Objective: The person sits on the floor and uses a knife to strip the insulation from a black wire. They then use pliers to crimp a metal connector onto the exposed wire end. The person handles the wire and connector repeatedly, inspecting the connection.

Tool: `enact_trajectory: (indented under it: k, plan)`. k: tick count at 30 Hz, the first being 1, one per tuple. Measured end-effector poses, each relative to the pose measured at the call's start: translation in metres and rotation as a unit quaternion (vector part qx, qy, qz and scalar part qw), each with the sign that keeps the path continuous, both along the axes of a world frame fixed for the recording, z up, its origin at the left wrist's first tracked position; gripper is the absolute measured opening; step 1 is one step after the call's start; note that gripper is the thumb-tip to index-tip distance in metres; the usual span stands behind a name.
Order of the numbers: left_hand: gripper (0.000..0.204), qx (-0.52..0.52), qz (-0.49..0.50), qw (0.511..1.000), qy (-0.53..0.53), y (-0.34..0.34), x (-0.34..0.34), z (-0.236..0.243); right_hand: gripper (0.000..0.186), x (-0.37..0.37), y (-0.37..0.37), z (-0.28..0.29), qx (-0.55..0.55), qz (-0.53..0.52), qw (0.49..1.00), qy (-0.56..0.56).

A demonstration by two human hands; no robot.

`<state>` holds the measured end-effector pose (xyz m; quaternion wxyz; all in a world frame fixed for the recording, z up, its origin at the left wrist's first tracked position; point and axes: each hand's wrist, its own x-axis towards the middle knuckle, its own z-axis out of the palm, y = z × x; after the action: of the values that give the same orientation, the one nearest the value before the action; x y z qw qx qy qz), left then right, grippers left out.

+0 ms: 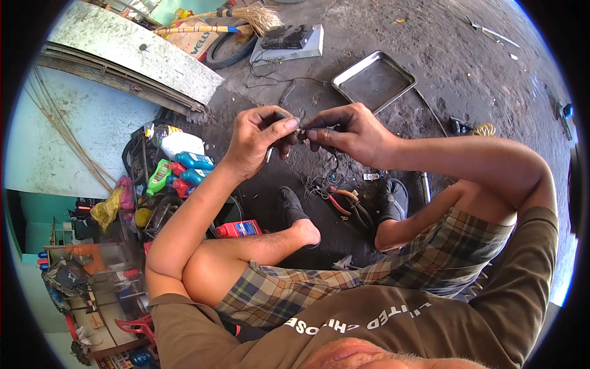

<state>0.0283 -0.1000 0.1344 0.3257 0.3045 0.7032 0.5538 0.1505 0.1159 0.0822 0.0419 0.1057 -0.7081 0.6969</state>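
Observation:
Both hands meet in front of me, above the dark ground. My left hand (pixel 257 136) is closed, thumb and forefinger pinching a small dark metal part (pixel 300 133) whose kind I cannot make out. From the other side my right hand (pixel 353 134) pinches the same part, its fingertips blackened. A thin pale stick-like piece (pixel 269 155) shows beneath my left fingers. Below the hands, between my feet, lie a tangle of thin wires (pixel 321 184) and pliers (pixel 340 204) with red and orange handles.
A rectangular metal tray (pixel 413 82) lies beyond my right hand. Several oil bottles (pixel 195 161) crowd the left side, and a red bottle (pixel 238 229) lies by my left leg. A broom (pixel 258 19), tire (pixel 230 60) and black box (pixel 286 37) are farther off.

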Motion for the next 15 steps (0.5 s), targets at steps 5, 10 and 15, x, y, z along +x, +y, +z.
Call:
enact_trajectory:
  k: [5, 10, 15]
  plan:
    - [0.021, -0.016, 0.002, 1.0, -0.004, 0.001, 0.001, 0.001, 0.027, 0.002, 0.002, 0.006, 0.025, 0.013, 0.999, -0.018]
    - [0.021, -0.038, 0.0, 0.999, -0.011, 0.003, 0.004, 0.003, 0.028, 0.002, 0.003, 0.0, 0.042, 0.019, 0.999, 0.006]
    - [0.02, -0.038, -0.016, 0.999, -0.009, 0.003, 0.005, 0.003, 0.028, 0.001, 0.002, -0.003, 0.041, 0.021, 0.999, 0.016]
